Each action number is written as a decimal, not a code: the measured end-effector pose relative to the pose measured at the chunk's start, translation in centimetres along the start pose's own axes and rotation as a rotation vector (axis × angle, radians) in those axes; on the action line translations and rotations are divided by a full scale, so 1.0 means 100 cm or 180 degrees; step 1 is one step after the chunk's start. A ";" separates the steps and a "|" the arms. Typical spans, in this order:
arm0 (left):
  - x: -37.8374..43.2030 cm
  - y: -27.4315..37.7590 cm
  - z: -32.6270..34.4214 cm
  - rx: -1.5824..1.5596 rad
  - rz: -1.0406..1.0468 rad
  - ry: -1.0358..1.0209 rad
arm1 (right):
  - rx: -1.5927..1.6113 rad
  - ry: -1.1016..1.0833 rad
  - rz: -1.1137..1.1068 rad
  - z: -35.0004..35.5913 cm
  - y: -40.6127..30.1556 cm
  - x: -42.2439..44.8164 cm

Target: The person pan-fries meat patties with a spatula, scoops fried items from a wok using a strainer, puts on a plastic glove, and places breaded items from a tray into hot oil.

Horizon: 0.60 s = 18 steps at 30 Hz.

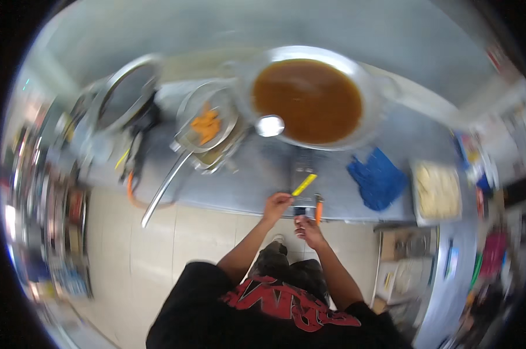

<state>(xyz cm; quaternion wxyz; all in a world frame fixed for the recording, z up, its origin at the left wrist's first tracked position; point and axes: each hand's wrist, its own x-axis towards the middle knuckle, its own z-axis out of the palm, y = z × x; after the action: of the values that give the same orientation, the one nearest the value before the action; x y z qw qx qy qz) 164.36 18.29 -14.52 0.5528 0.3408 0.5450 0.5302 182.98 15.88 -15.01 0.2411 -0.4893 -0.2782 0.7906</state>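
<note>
At the front edge of the metal counter, the fingertips of my left hand (pixel 278 207) close on the lower end of a narrow yellow strip (pixel 304 185), possibly a valve lever. My right hand (pixel 309 231) is just right of it, its fingers curled beside a small black part (pixel 299 211) at the edge; whether it grips that part is unclear. An orange hose (pixel 319 211) with a metal fitting runs by the right hand. Beyond both hands stands a wide metal wok (pixel 315 53) of brown liquid, with a shiny ladle bowl (pixel 270 125) at its near rim.
Left of the wok, a long-handled strainer (pixel 163 192) with orange pieces (pixel 207 125) rests over a metal container (pixel 211 163). A second large pan (pixel 130 98) stands farther left. A blue cloth (pixel 380 179) and a tray of pale food (pixel 437 192) lie to the right.
</note>
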 end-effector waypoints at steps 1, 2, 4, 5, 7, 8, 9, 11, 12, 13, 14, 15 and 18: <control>-0.001 0.000 -0.007 -0.0138 0.0084 -0.0133 | -0.0135 -0.0215 0.0081 -0.007 0.006 -0.004; -0.003 -0.002 -0.014 -0.0155 -0.0008 -0.0079 | -0.0340 -0.0412 0.0093 -0.013 0.013 -0.009; -0.010 -0.012 -0.037 -0.0200 0.0281 0.0113 | -0.0774 -0.0684 0.0381 -0.012 0.019 -0.019; -0.019 -0.007 -0.033 -0.0382 0.0184 0.0586 | -0.1082 -0.0634 0.0338 -0.019 0.026 -0.025; -0.030 -0.020 -0.038 0.0154 0.0218 0.0758 | -0.2864 -0.0486 0.0416 -0.057 0.046 -0.022; -0.036 -0.029 -0.026 0.0341 0.0147 0.0670 | -0.3817 -0.0423 0.0156 -0.100 0.086 -0.024; -0.041 -0.045 -0.013 0.0244 -0.0150 0.0191 | -0.4756 -0.0236 -0.0050 -0.142 0.130 -0.034; -0.071 -0.054 -0.043 0.1032 -0.0295 -0.0076 | -0.4782 -0.0030 0.1026 -0.075 0.048 -0.103; -0.073 -0.079 -0.048 0.1356 -0.0407 -0.0588 | -0.4472 0.0114 0.1173 -0.094 0.070 -0.109; -0.084 -0.048 -0.018 0.1470 -0.0909 -0.1259 | -0.4080 0.0305 0.1351 -0.119 0.100 -0.116; -0.085 -0.064 -0.019 0.1701 -0.0655 -0.1653 | -0.3801 0.0410 0.1450 -0.133 0.119 -0.115; -0.088 -0.065 -0.007 0.1595 -0.0578 -0.1852 | -0.3448 0.0929 0.1516 -0.133 0.128 -0.120; -0.080 -0.054 0.029 0.1407 -0.0923 -0.2377 | -0.2917 0.1653 0.1664 -0.134 0.132 -0.128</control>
<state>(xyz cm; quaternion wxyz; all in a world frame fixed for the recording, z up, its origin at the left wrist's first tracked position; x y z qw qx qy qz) 169.57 10.08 -17.25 0.6940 0.5386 0.4506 0.1592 198.89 0.67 -20.68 -0.1376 -0.7736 -0.3935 0.4773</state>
